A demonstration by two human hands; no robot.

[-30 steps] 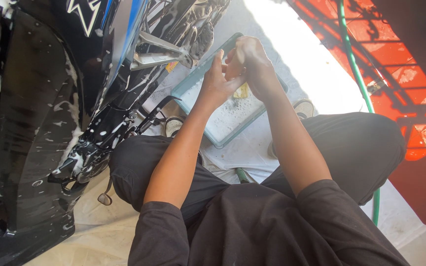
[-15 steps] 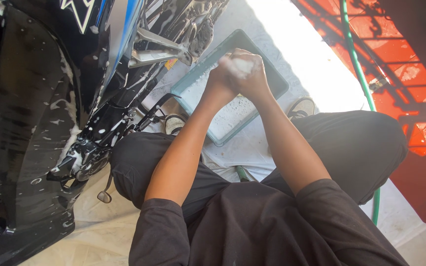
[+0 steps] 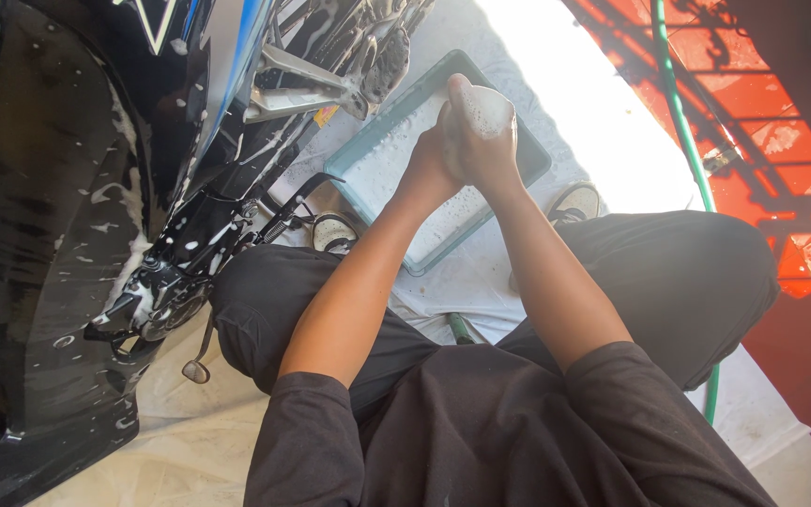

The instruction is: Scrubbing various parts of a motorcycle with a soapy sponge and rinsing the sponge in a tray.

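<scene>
Both hands have dropped from raised to just over the shallow rectangular teal plastic tray point(image 3: 529, 161) of suds. Right hand point(image 3: 492, 141) and left hand point(image 3: 432, 161) press together, clamped on a foamy white sponge point(image 3: 486, 109). Squeezed harder, the slick sponge could squirt out toward the soapy black motorcycle point(image 3: 58, 225) left of them.

Hard sunlight from above right blows out the floor point(image 3: 603, 122) beyond the tray point(image 3: 527, 174); the motorcycle point(image 3: 58, 235) stays dark and glossy; focus is sharp.
</scene>
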